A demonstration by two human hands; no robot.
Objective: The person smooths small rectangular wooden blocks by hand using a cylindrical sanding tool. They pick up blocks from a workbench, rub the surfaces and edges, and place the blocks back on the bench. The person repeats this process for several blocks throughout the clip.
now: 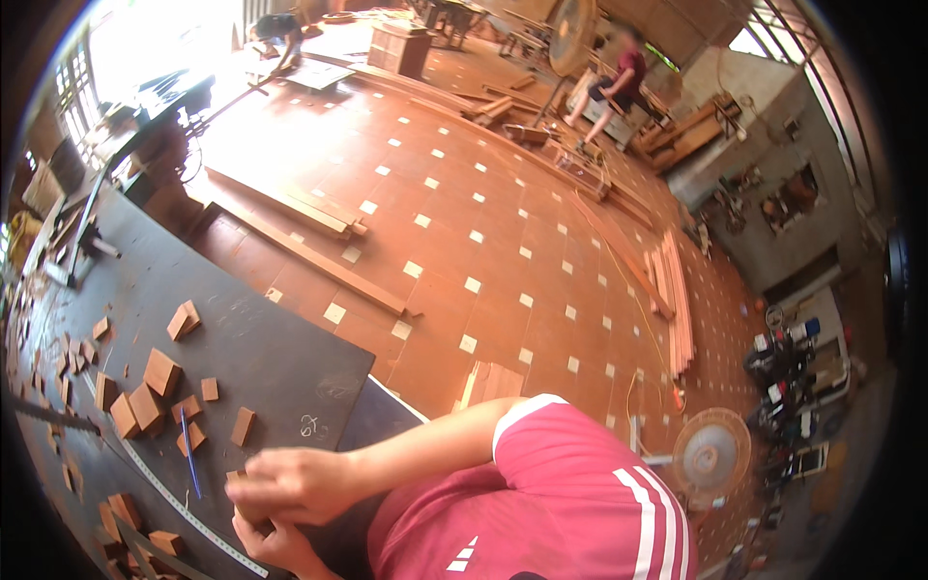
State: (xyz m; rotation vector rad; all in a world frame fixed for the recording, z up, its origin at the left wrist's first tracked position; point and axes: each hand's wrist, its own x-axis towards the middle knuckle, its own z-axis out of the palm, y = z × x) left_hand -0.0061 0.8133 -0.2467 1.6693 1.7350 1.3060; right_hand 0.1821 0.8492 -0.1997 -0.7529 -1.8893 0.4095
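Over the dark tabletop (329, 387), my two hands are close together near its front edge. My right hand (300, 483), slightly smeared, is closed above my left hand (275, 544), whose fingers are curled. Between them is a small wooden block (237, 477), mostly hidden by fingers. Beyond them lie a single block (244, 426) and a group of reddish-brown blocks (161, 372). A blue pen (189, 454) rests against one of the blocks. The pale measuring strip (184, 507) runs past on the left, and more blocks (166, 542) sit at the lower left.
A dark toothed blade (56, 415) juts in at the left edge. Long boards (309, 261) lie on the tiled floor (454, 300) beyond the table. A round fan (712, 454) stands at right. Two people (280, 34) (623, 77) are at a distance.
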